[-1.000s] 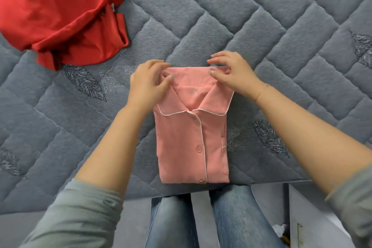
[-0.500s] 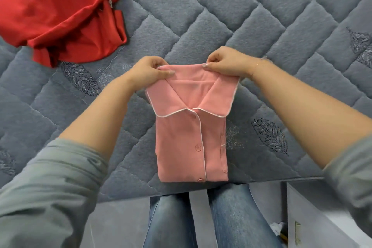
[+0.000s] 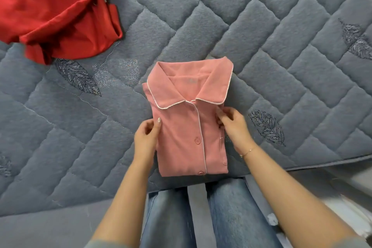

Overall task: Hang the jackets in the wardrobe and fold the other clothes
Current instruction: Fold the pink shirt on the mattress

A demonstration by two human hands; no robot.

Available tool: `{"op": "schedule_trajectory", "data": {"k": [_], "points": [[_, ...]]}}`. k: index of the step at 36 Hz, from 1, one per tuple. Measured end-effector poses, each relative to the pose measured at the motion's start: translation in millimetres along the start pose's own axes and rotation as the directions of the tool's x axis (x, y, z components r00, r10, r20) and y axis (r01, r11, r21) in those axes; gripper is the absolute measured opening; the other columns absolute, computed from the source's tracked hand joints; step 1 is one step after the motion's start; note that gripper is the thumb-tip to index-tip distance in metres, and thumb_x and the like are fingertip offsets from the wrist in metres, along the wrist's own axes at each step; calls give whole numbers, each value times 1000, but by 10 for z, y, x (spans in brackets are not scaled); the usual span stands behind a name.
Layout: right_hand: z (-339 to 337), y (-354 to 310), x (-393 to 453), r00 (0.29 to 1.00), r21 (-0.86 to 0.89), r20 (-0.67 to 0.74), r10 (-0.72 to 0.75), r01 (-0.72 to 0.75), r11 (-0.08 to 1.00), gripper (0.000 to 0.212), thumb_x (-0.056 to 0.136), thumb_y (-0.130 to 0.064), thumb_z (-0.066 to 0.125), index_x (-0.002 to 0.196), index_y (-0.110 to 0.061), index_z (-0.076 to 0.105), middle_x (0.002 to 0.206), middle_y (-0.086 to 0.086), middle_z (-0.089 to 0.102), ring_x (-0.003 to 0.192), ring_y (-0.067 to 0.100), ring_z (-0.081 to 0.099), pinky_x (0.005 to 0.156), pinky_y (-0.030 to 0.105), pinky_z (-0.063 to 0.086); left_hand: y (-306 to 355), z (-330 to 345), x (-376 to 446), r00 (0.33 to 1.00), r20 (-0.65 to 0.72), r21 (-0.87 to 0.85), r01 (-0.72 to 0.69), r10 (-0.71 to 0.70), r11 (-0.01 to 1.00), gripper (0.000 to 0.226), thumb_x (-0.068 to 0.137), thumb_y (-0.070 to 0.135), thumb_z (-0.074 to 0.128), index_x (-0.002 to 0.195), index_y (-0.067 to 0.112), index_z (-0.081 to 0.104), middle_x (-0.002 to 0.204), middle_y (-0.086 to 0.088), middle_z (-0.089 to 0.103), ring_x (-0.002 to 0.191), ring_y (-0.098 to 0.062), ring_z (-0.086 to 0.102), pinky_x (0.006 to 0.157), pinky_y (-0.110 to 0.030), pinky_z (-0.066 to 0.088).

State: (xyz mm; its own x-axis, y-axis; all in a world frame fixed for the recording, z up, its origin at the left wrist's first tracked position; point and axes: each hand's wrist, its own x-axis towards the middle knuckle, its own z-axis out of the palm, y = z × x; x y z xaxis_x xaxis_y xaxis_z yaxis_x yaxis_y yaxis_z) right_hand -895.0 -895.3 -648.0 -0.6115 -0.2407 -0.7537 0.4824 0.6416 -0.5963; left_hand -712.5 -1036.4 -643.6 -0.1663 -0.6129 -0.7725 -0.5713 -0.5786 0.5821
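Pink cotton pyjama shirt [image 3: 187, 127], with white piping on the collar and a buttoned front, lies folded into a compact rectangle at the near edge of the grey-blue quilted mattress [image 3: 261, 26]. The collar faces away from the person and the hem lies closest to the mattress edge, above the blue denim-clad legs [image 3: 201, 217].

Left hand [image 3: 146, 140] grips the left side edge of the folded shirt, thumb on top of the fabric and fingers curled toward the underside. Right hand [image 3: 233, 129] pinches the right side edge just below the collar tip, fingers curled onto the fold. A thin bracelet [image 3: 246, 153] sits on the right wrist.

Crumpled red garment [image 3: 54, 10] lies unfolded at the far left of the mattress, well apart from the shirt.

Step in hand, as judged: final squaring of the folded shirt, or the start of lifting it. The fold itself appears complete.

Next move calls for an even grip on both edges so that the layers do not slip apart, then transfer of the shirt to a storage spot. The red garment remains to be processed; whether it is a jacket cannot be told.
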Motion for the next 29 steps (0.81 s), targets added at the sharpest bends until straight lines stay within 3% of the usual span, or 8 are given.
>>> {"op": "schedule_trajectory", "data": {"k": [3,7,13,16,19,21,24,29], "points": [[91,85,-43,995,-34,-54,-86,84,996,15,95,-23,61,86,-12,60,79,-2,60,71,6,52,65,15,42,-26,45,-39,998,-29,-27,-65,64,998,10,94,25,64,86,19,65,83,8,63,71,5,55,66,-7,45],[123,105,-45,958,-133,-220,-185,158,978,14,101,-17,49,98,-5,56,96,8,60,87,17,53,74,21,38,24,56,-16,989,-67,-60,-140,136,988,14,94,16,63,80,15,59,80,3,57,74,-7,48,71,-21,42],[39,217,-138,888,-81,-404,-221,206,975,10,104,-17,40,96,-12,44,83,-11,47,74,-4,46,66,9,33,-45,-58,14,994,-89,-16,-73,71,997,18,96,19,61,77,17,59,73,3,57,66,-11,48,65,-29,41],[70,250,-130,937,53,-329,-116,141,989,14,102,-22,44,92,-14,50,82,-9,53,73,0,49,66,10,38,-6,-79,52,999,43,-30,3,-2,1000,7,97,19,59,98,14,65,96,-4,66,85,-19,59,73,-31,48],[111,112,-27,985,314,-152,79,-28,949,17,98,-27,51,88,-18,61,86,-3,63,81,10,55,72,23,45,144,-41,132,997,74,-145,16,-5,989,28,94,19,63,120,11,58,123,-8,63,114,-21,60,99,-36,49],[128,-33,82,991,483,-40,131,-95,870,24,97,-31,53,85,-17,68,84,-1,70,77,9,63,68,26,51,289,1,200,998,57,-194,-7,19,981,35,94,23,64,125,12,55,127,-4,61,119,-18,59,103,-34,47],[156,-226,235,993,527,-29,114,-81,846,16,96,-19,56,84,-16,67,80,-1,70,73,9,63,64,24,55,480,66,306,998,37,-233,-45,55,972,34,94,28,65,121,7,60,116,-3,64,102,-16,61,90,-30,48],[96,-348,323,966,369,-244,-80,169,914,21,96,-18,61,75,-15,58,73,1,58,71,7,47,65,25,43,677,152,443,987,-9,-230,-158,160,960,22,94,20,64,75,15,57,72,1,54,66,-7,47,66,-21,40]]}}
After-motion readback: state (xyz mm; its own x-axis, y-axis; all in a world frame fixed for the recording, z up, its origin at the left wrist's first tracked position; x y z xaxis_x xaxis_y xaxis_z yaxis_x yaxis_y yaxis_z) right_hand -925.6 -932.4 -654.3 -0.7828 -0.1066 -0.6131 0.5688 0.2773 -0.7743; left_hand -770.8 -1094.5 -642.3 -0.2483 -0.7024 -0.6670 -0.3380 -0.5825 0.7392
